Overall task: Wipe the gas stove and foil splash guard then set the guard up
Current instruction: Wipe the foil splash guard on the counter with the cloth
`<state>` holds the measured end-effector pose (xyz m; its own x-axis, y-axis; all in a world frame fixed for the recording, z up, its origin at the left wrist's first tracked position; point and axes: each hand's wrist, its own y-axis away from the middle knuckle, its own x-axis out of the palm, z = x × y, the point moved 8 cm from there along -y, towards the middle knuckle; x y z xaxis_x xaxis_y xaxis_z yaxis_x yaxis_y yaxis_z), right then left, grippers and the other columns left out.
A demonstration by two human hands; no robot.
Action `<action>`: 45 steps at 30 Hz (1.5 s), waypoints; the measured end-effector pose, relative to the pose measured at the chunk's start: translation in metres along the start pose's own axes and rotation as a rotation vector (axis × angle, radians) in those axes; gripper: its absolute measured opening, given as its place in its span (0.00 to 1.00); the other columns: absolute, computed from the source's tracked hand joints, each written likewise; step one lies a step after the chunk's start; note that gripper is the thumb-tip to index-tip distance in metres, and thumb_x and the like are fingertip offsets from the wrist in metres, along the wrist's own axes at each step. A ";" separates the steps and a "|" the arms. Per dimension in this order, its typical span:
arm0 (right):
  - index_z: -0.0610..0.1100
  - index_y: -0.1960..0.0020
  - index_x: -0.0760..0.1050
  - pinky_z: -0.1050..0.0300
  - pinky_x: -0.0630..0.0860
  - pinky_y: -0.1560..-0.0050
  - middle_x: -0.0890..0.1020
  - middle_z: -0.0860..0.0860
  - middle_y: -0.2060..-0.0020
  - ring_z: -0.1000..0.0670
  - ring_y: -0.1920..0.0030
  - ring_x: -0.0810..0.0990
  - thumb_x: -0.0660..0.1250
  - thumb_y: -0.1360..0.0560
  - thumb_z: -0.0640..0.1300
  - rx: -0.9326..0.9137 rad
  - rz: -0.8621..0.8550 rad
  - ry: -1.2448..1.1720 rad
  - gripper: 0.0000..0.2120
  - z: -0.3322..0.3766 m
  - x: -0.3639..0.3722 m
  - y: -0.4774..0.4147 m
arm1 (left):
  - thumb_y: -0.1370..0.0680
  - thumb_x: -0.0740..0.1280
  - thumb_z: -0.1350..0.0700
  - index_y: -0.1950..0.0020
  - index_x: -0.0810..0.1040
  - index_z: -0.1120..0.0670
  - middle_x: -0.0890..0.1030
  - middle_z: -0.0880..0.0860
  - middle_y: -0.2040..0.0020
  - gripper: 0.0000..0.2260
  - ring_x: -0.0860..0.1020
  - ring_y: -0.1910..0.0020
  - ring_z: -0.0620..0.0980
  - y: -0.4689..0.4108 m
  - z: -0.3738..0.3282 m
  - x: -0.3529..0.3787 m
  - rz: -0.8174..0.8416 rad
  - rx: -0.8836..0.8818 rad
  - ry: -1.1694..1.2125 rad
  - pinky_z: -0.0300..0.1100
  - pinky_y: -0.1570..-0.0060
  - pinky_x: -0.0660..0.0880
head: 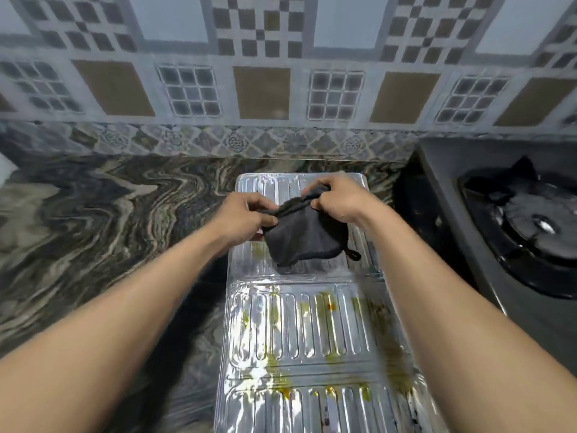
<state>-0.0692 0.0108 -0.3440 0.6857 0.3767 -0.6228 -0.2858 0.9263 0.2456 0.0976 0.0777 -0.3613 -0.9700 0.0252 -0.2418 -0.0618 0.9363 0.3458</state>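
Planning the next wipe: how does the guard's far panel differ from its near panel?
The far panel looks free of stains; the near panel carries yellow splatter. The cloth hangs over the far panel; the near panel has no cloth above it. Both are shiny, ribbed foil, flat on the counter.

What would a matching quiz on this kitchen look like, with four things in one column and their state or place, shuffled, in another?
Things:
1 cloth
2 foil splash guard
3 gas stove
4 countertop

States or places:
A lying flat, with yellow stains
B gripped by the left hand and the right hand
C black, at the right edge of the view
D swirled dark and pale stone

Pairs: 1-B, 2-A, 3-C, 4-D
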 end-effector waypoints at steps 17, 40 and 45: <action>0.48 0.26 0.62 0.46 0.68 0.34 0.72 0.45 0.32 0.41 0.31 0.68 0.68 0.27 0.41 -0.333 -0.009 0.579 0.32 0.036 0.082 -0.088 | 0.36 0.68 0.26 0.19 0.49 0.45 0.52 0.50 0.19 0.53 0.52 0.21 0.55 -0.098 0.036 -0.078 0.118 0.249 -1.229 0.62 0.25 0.52; 0.46 0.20 0.53 0.34 0.46 0.25 0.57 0.50 0.21 0.48 0.21 0.50 0.56 0.20 0.44 -0.576 0.100 0.748 0.29 0.017 0.157 -0.077 | 0.50 0.62 0.16 0.23 0.33 0.39 0.30 0.50 0.22 0.66 0.35 0.21 0.55 -0.135 0.077 -0.088 0.255 0.103 -1.324 0.70 0.28 0.40; 0.43 0.21 0.55 0.34 0.45 0.25 0.60 0.48 0.22 0.47 0.21 0.52 0.54 0.21 0.43 -0.493 0.004 0.714 0.28 0.009 0.151 -0.093 | 0.52 0.60 0.16 0.23 0.31 0.40 0.31 0.50 0.21 0.67 0.36 0.21 0.55 -0.135 0.076 -0.088 0.250 0.112 -1.339 0.71 0.29 0.40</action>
<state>0.0672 -0.0186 -0.4542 0.1473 0.1307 -0.9804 -0.6578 0.7532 0.0016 0.2095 -0.0243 -0.4557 0.0191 0.4532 -0.8912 0.1610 0.8784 0.4501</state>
